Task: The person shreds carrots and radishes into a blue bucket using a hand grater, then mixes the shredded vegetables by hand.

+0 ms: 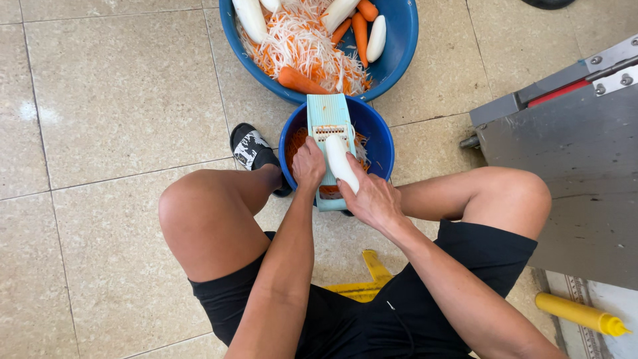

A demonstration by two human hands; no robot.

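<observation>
right hand [375, 198] wrapped round white radish [341, 163], long axis 11-to-5 along pale grater [327, 126]; left hand [309, 165] clamps grater's 9 o'clock edge over small blue bowl [380, 143].

Left hand [308, 164]: fingers curled shut, forearm extended forward between bare knees. Right hand [373, 197]: fingers clasped, palm down, arm angled inward.

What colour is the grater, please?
Pale turquoise grater, seen clearest in the head view.

Black shorts [372, 319], bare arms, black patterned slipper [249, 147].
</observation>
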